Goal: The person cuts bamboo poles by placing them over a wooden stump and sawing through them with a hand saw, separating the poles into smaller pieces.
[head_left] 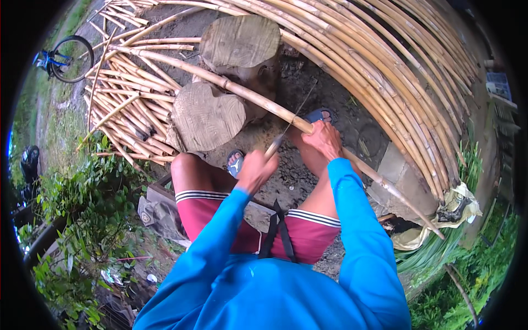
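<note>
A long, pale bamboo pole [248,94] slants across in front of me, from the pile at the far left to the near right. My right hand [324,139] is closed around it, above my right knee. In my left hand [256,170] is the light-coloured handle of a long, thin-bladed knife [273,147]. Its dark blade, seen nearly edge-on, points up and right and crosses the pole just left of my right hand. Whether the edge cuts into the bamboo I cannot tell. The left hand looks slightly blurred.
Two cut tree stumps [209,116] stand ahead, the pole passing over them. Shorter bamboo pieces [129,110] are heaped at left; long bamboo poles [379,71] lie side by side at right. A bicycle [71,59] is far left. Leafy plants [82,203] grow at near left.
</note>
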Demonstrator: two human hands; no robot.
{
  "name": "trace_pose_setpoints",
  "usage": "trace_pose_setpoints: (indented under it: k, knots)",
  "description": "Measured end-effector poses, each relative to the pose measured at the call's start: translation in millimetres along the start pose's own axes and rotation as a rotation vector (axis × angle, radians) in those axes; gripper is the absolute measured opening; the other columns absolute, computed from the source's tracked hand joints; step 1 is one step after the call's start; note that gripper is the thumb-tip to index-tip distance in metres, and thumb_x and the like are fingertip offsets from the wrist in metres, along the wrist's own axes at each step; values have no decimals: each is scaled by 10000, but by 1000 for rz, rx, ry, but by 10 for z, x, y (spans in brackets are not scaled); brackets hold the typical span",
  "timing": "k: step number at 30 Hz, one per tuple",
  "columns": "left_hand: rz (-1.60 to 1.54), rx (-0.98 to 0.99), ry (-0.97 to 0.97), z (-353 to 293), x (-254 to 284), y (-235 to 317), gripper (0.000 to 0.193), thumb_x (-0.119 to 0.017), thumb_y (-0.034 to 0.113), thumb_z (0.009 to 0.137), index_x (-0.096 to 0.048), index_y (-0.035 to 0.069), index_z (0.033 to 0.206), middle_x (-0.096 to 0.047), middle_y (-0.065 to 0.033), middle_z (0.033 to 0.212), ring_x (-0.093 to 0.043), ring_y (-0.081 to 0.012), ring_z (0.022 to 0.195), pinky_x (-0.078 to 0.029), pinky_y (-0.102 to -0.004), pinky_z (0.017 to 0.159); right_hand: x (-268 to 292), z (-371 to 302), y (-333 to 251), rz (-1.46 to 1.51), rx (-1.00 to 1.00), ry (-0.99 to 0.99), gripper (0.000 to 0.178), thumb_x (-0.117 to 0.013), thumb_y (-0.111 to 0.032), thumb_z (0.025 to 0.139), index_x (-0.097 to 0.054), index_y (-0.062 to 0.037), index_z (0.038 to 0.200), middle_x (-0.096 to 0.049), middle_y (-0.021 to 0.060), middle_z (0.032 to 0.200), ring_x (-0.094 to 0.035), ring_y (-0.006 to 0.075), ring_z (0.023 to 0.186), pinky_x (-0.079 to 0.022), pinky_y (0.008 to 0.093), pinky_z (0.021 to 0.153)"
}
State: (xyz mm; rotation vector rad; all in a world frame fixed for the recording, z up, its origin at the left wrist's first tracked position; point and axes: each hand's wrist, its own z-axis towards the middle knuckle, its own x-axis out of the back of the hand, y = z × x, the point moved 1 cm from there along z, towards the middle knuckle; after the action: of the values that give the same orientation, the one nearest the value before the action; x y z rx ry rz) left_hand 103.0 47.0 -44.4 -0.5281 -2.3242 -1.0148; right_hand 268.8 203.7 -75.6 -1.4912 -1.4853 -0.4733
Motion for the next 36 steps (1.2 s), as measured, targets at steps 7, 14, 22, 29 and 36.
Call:
trace_pose_setpoints:
  k: [7,14,22,29,36]
  knots:
    - [-135,-107,15,-718,77,-508,381,-578,326,833,-675,-39,883,-645,-325,777,-673,-474,792,-532,-534,770,31,-44,136,23,-3,-9,362,-646,-361,747,-757,-83,951,-706,251,936,-689,431,907,-564,492,852]
    - [50,-90,101,97,-132,-212,381,-590,322,829,-683,-4,1004,-640,-291,730,-664,-457,744,-544,-501,743,68,-37,-34,43,45,-72,375,-664,-394,742,-757,-109,967,-712,226,938,-688,427,902,-560,490,840]
    - [-45,-5,7,106,-88,-166,358,-574,301,816,-685,-36,867,-629,-352,786,-657,-502,778,-526,-552,746,-31,58,122,48,47,-57,415,-668,-422,738,-751,-110,999,-711,227,934,-684,431,902,-558,483,839]
    - [-94,-187,95,-364,-50,-589,384,-591,321,813,-679,-50,764,-629,-335,751,-670,-466,768,-530,-536,740,-15,49,184,37,25,-100,397,-666,-412,737,-743,-94,962,-705,240,922,-674,447,902,-548,502,835]
    - [-73,-64,50,-31,-81,-75,376,-569,284,785,-676,-67,869,-653,-337,804,-671,-484,778,-534,-545,797,-83,99,211,-1,33,-87,405,-653,-405,738,-750,-78,956,-706,243,951,-677,446,919,-548,498,850]
